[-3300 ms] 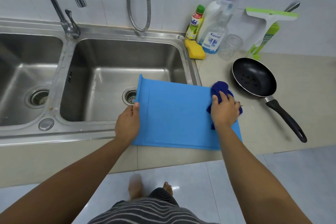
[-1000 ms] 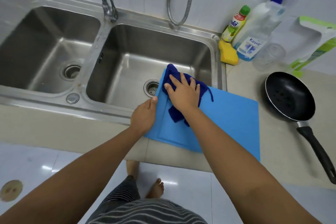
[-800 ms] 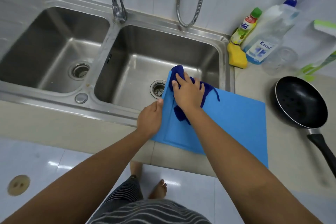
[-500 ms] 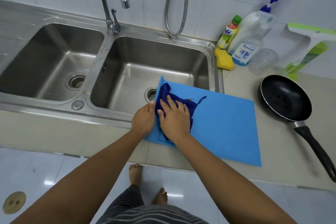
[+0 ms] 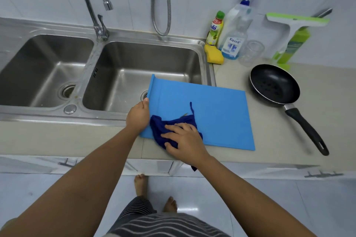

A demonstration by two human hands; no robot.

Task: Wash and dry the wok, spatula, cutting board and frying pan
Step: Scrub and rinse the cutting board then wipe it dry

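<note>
Countertop (image 5: 269, 140) — right hand (image 5: 185, 140), fingers flat on the cloth (image 5: 163, 127), has swept to the near corner of the cutting board (image 5: 215, 113); left hand (image 5: 137, 117) grips its edge — drying seems nearly done.

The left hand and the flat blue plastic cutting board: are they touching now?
Touching. The head view shows the left hand holding the left edge of the flat blue plastic cutting board, thumb on top.

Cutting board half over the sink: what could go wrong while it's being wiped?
The cutting board overhangs the sink basin at its far left corner; if the left hand lets go of its edge, a hard push from the right hand on the cloth might tip or slide it in. A wide wipe rightward could also nudge the frying pan nearby.
</note>
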